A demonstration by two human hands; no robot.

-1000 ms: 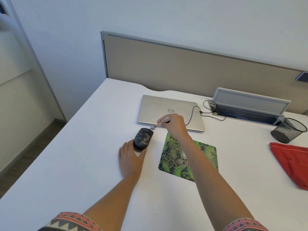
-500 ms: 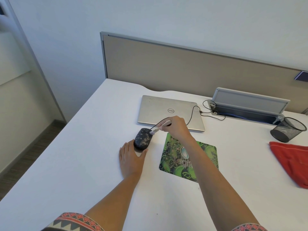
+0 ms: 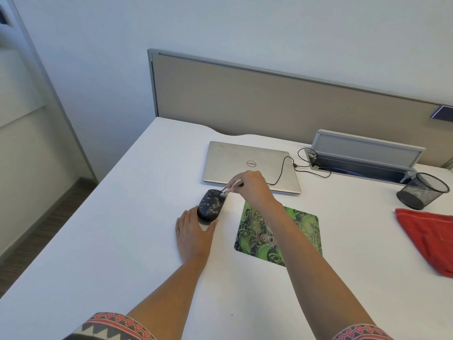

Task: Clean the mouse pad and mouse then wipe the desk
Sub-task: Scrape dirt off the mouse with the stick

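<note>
A black speckled mouse (image 3: 210,204) lies on the white desk (image 3: 122,229), left of a green and black mouse pad (image 3: 296,239). My left hand (image 3: 193,231) lies flat on the desk with its fingertips against the mouse's near end. My right hand (image 3: 252,187) pinches a small white brush (image 3: 231,187) whose tip touches the far right part of the mouse. My right forearm crosses over the pad and hides its left-centre part.
A closed silver laptop (image 3: 245,163) with a black cable (image 3: 284,168) sits behind the mouse. A grey cable box (image 3: 362,150), a black mesh cup (image 3: 422,190) and a red cloth (image 3: 431,239) are at the right. A beige partition (image 3: 269,101) backs the desk.
The brush tip has shifted slightly along the far end of the mouse. My left hand stays in place against the mouse.
</note>
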